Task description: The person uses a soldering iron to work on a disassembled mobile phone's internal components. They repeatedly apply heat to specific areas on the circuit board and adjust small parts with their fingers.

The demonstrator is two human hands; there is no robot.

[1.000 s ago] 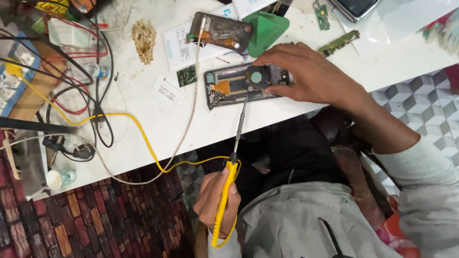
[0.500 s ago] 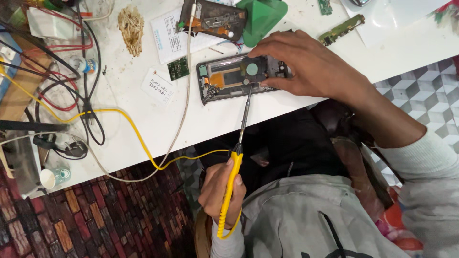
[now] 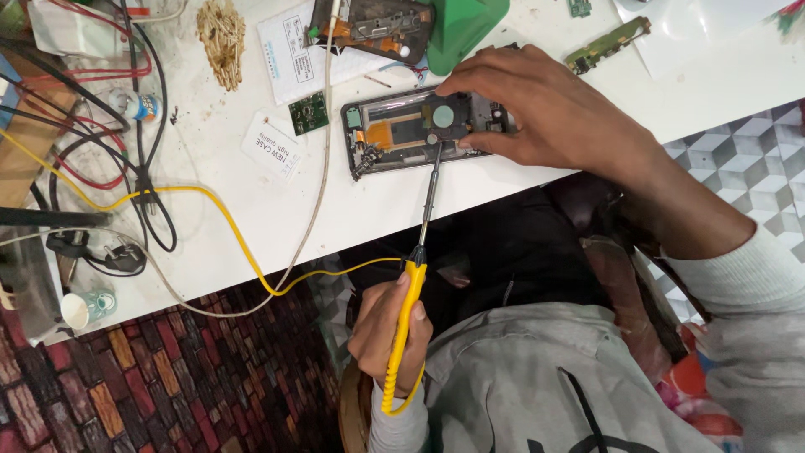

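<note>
An opened phone frame (image 3: pixel 394 134) with an orange flex strip and a round grey-green part lies near the front edge of the white table (image 3: pixel 251 210). My right hand (image 3: pixel 545 117) rests over the phone's right end, fingers and thumb pinching its edges. My left hand (image 3: pixel 390 327) is below the table edge, closed around the yellow handle of a soldering iron (image 3: pixel 419 243). The iron's thin metal tip sits inside the phone, just below the round part. A yellow cable (image 3: pixel 210 210) runs from the handle across the table to the left.
A second opened phone back (image 3: pixel 373 29) and a green plastic piece (image 3: pixel 461 25) lie behind the phone. A small green circuit board (image 3: pixel 308 113), paper slips, a brown wire-wool tuft (image 3: pixel 222 38) and tangled red and black cables (image 3: pixel 126 126) fill the left. A narrow board (image 3: pixel 608 44) lies at the far right.
The iron's tip has moved up from the phone's near edge into its interior. My right hand stays on the phone. The view has shifted slightly.
</note>
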